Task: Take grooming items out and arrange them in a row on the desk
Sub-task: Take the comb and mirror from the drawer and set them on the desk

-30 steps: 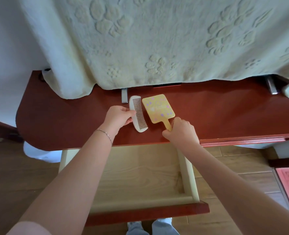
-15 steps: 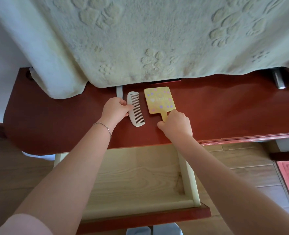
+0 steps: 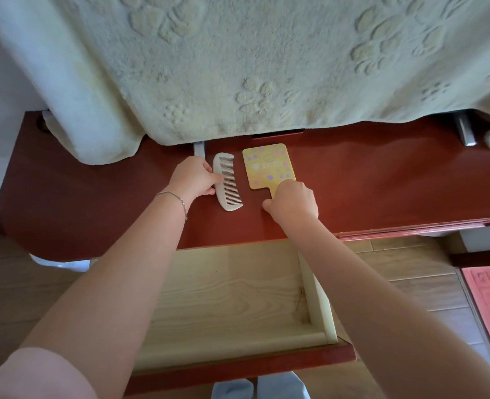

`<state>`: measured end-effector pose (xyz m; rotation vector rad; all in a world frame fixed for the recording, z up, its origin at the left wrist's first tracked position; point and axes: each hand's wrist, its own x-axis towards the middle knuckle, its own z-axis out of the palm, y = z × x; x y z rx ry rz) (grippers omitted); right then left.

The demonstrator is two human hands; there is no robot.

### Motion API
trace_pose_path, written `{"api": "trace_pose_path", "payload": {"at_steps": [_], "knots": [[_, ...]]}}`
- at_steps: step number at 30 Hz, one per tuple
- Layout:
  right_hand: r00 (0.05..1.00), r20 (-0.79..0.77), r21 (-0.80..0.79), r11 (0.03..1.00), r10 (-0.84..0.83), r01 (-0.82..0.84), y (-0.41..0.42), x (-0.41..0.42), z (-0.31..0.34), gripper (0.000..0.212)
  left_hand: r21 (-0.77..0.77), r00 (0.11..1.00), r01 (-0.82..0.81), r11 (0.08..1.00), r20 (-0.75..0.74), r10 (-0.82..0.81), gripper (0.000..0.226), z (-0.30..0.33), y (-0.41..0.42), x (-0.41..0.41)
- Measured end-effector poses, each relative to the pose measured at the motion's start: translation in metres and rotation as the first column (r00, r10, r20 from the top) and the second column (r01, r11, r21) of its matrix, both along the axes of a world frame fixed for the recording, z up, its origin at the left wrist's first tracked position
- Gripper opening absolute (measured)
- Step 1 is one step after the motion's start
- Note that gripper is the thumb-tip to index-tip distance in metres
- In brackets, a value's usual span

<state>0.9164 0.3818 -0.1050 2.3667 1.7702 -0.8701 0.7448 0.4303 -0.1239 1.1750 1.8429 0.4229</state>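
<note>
Left hand point(image 3: 193, 178) pinches the spine of the white curved plastic comb point(image 3: 227, 181); right hand point(image 3: 291, 201) is closed on the handle of the yellow dotted rectangular hand mirror point(image 3: 268, 165). Both lie flat, side by side on the red-brown wooden desk point(image 3: 382, 180), probably being squared into a row. The pale wooden drawer point(image 3: 232, 298) below stands open, showing nothing inside.

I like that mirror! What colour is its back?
Yellow, with purple and pink dots and a white heart, on the hand mirror. The head view shows it.

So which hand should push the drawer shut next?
Probably the right hand. It sits closer above the open drawer and grips only the hand mirror's handle, while the left hand steadies the comb.
</note>
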Motion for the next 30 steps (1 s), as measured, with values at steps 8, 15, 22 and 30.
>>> {"api": "trace_pose_path", "payload": {"at_steps": [8,15,22,30], "knots": [[1.000,0.016,0.033,0.999,0.013,-0.014,-0.003,0.000,0.000,0.017,-0.112,0.990,0.102,0.988,-0.085,-0.112,0.016,0.006,0.011,0.004],[1.000,0.003,0.138,0.990,-0.002,0.002,-0.016,0.007,-0.002,0.025,-0.042,0.986,0.086,0.995,-0.140,-0.092,0.022,0.000,0.004,0.005],[0.921,0.002,0.520,0.787,0.389,-0.333,-0.061,0.007,-0.006,0.030,0.345,0.957,0.170,0.923,-0.283,-0.070,0.019,0.009,-0.045,-0.004],[0.692,0.169,0.299,0.632,0.702,-0.714,-0.134,0.017,-0.038,0.077,0.529,0.822,0.545,0.651,-0.492,-0.288,0.047,-0.011,-0.149,-0.029]]}}
